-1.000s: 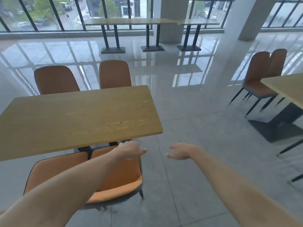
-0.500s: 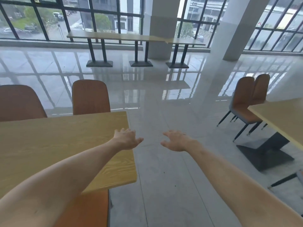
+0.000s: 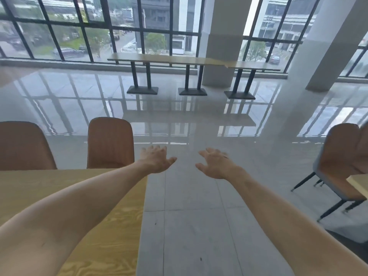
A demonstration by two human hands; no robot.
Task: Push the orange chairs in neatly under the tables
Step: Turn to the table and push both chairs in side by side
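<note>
Orange chairs: two backrests, one at the far left [image 3: 23, 146] and one beside it [image 3: 110, 143], rise above the far edge of the wooden bench [image 3: 119, 226] at lower left; both stand close against that edge, seats hidden below it. Two more chairs [image 3: 338, 162] stand at the right, one largely hidden behind the other, backs toward the viewer, dark legs on the floor, beside the corner of a second bench [image 3: 358, 185]. Left hand [image 3: 156, 160]: forearm extended over the near bench, palm down, grip spread, fingers apart, holding nothing. Right hand [image 3: 216, 164]: extended over the grey tiled floor [image 3: 199, 226], grip likewise spread and empty. The two hands are near each other, not touching, and well apart from every chair. Background: a long high bench [image 3: 191, 60] on dark pedestal legs along the windows [image 3: 79, 26]; two white columns, one behind it [image 3: 223, 36] and one at right [image 3: 326, 46].
</note>
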